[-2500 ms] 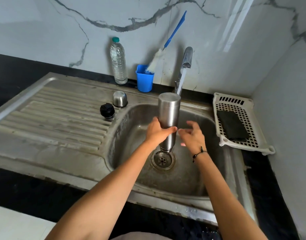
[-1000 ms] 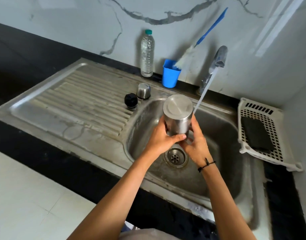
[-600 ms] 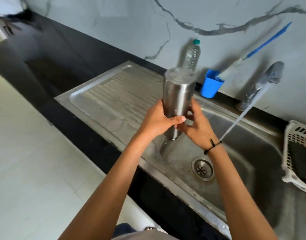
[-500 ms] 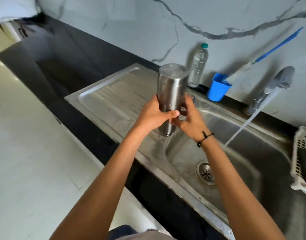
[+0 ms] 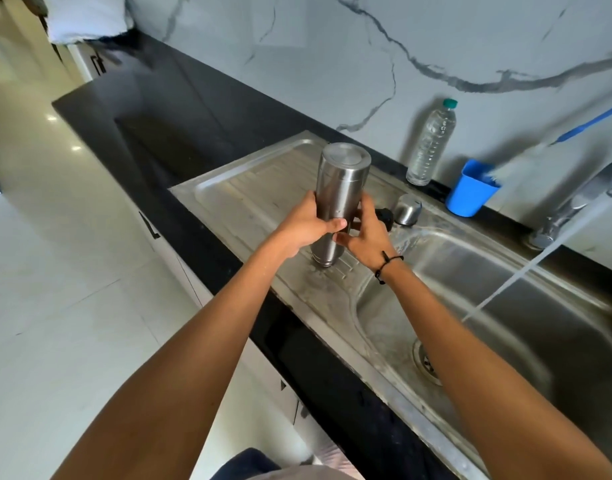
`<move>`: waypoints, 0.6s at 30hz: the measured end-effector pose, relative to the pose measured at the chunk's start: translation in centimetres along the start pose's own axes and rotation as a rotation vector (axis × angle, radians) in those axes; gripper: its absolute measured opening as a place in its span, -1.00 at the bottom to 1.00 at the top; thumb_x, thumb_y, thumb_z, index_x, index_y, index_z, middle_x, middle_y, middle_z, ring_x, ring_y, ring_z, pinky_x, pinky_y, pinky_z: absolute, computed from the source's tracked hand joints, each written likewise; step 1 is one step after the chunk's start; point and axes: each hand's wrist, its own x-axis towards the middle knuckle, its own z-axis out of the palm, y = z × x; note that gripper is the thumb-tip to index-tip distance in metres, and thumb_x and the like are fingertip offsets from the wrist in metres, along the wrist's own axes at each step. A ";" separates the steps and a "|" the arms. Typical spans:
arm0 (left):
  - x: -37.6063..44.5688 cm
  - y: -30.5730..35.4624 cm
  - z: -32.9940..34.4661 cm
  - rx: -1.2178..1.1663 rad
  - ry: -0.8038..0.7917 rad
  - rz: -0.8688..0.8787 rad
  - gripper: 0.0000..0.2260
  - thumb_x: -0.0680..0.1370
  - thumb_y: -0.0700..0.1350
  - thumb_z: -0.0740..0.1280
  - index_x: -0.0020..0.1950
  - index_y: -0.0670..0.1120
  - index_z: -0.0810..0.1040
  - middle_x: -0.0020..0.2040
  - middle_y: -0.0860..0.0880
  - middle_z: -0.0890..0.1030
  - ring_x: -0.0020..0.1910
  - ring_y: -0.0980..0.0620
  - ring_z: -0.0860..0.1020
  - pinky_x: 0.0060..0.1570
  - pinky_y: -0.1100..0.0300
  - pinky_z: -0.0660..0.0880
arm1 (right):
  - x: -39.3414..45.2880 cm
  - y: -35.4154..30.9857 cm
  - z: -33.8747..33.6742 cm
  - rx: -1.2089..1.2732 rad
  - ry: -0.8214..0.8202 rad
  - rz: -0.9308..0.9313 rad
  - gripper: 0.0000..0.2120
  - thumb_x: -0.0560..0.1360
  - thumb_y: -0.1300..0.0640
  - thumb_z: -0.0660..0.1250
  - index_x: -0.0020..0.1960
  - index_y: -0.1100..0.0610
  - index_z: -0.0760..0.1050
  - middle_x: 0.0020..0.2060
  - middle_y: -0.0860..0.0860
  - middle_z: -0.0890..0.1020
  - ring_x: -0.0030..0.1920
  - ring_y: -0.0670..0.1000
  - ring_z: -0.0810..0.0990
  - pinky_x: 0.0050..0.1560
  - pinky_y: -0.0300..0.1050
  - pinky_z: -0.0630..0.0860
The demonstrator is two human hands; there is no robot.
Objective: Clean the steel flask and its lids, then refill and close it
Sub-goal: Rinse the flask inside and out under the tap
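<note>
— Now, how is the steel flask placed, and how is it held?

— It is held upside down, mouth downward, over the ribbed drainboard at the left of the sink basin. Whether the mouth is already touching the ribs cannot be told. The left hand is wrapped round the lower body, thumb across the front. The right hand is laid against the other side, its fingers mostly hidden behind the steel.

— What should be minded if the flask is to be left there to drain?

— It should be lowered straight, so that the rim is seated evenly across the ribs rather than on one ridge. Wet steel is likely to be slippery and a tall body to be top-heavy, so both hands are best kept on until it is felt to stand alone.

— And the lids?

— The black inner lid and the steel cap are seen just behind the right hand, near the basin's far left corner. Room should be kept so they are not knocked.

— Anything else?

— Water is running from the tap into the basin, and the plastic bottle and blue cup are standing along the back edge of the table.
</note>
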 end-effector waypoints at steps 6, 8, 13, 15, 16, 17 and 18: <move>0.2 -0.3 0.0 -0.032 0.012 -0.010 -0.40 0.46 -0.19 0.45 0.42 -0.08 0.25 0.35 -0.06 0.46 0.31 -0.01 0.43 0.17 0.17 0.35 | 0.2 -0.1 0.2 0.004 -0.012 0.003 -0.21 0.42 0.34 0.41 0.49 0.11 0.05 0.22 0.06 0.50 0.13 -0.01 0.49 0.15 -0.06 0.47; 0.1 -0.5 0.0 -0.035 0.014 -0.008 -0.39 0.46 -0.19 0.46 0.42 -0.08 0.24 0.34 -0.06 0.46 0.30 -0.01 0.43 0.19 0.16 0.35 | 0.2 -0.1 0.3 0.002 -0.028 0.002 -0.22 0.42 0.33 0.42 0.49 0.12 0.04 0.17 0.02 0.50 0.11 -0.02 0.49 0.13 -0.07 0.48; -0.2 -0.8 0.0 -0.032 0.027 0.001 -0.39 0.46 -0.19 0.45 0.41 -0.09 0.21 0.34 -0.06 0.45 0.27 0.02 0.43 0.18 0.17 0.36 | 0.2 -0.4 0.2 0.016 -0.056 0.029 -0.22 0.42 0.32 0.42 0.48 0.13 0.05 0.16 0.00 0.47 0.11 -0.05 0.47 -0.02 -0.28 0.45; -0.3 -0.8 0.0 -0.031 0.029 0.009 -0.39 0.46 -0.19 0.45 0.41 -0.09 0.20 0.34 -0.06 0.45 0.20 0.08 0.43 0.16 0.19 0.36 | 0.3 -0.6 0.1 0.017 -0.067 0.039 -0.22 0.42 0.32 0.43 0.48 0.16 0.04 0.15 0.00 0.46 0.10 -0.05 0.46 -0.14 -0.39 0.41; -0.4 -0.9 0.0 -0.031 0.031 0.012 -0.38 0.47 -0.20 0.45 0.42 -0.09 0.19 0.33 -0.06 0.45 0.17 0.10 0.41 0.15 0.20 0.36 | 0.3 -0.7 0.1 0.020 -0.072 0.042 -0.21 0.41 0.33 0.43 0.48 0.17 0.04 0.14 0.00 0.45 0.10 -0.05 0.46 -0.15 -0.40 0.40; -0.5 -0.9 0.0 -0.028 0.036 0.016 -0.38 0.47 -0.20 0.45 0.42 -0.09 0.19 0.34 -0.06 0.44 0.16 0.11 0.41 0.14 0.21 0.36 | 0.3 -0.8 0.1 0.025 -0.075 0.044 -0.20 0.41 0.33 0.43 0.48 0.17 0.04 0.13 0.00 0.45 0.10 -0.05 0.45 -0.13 -0.39 0.41; -0.5 -0.9 0.0 -0.025 0.042 0.020 -0.37 0.47 -0.20 0.45 0.43 -0.09 0.18 0.34 -0.06 0.44 0.17 0.10 0.41 0.14 0.21 0.36 | 0.3 -0.9 0.1 0.030 -0.078 0.047 -0.20 0.40 0.34 0.43 0.48 0.18 0.03 0.12 -0.01 0.44 0.11 -0.05 0.44 -0.07 -0.35 0.41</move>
